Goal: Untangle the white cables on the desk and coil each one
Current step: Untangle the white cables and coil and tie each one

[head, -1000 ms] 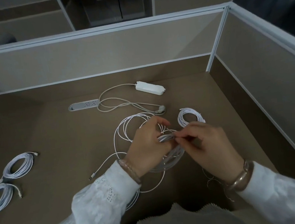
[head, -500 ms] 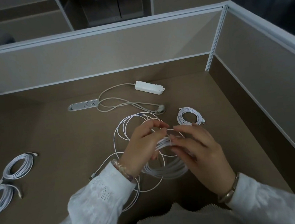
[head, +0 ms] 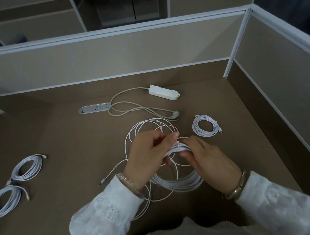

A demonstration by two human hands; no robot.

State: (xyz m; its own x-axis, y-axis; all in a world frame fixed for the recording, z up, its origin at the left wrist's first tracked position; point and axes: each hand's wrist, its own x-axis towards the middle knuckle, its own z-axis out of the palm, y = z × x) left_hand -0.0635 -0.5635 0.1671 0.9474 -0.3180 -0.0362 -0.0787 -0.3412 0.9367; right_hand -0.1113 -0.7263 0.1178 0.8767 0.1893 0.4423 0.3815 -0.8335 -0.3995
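Left hand (head: 146, 155), right hand (head: 209, 157): both pinching bundled coil (head: 178, 184) above desk (head: 59, 143); three finished coils apart.

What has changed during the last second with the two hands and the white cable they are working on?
The right hand moved from pinching on top of the bundle to gripping the cable coil from its right side. The left hand kept its hold and now pinches a thin strand by the bundle. The coil hangs lower and rounder. The three finished coils and the power strip stayed put.
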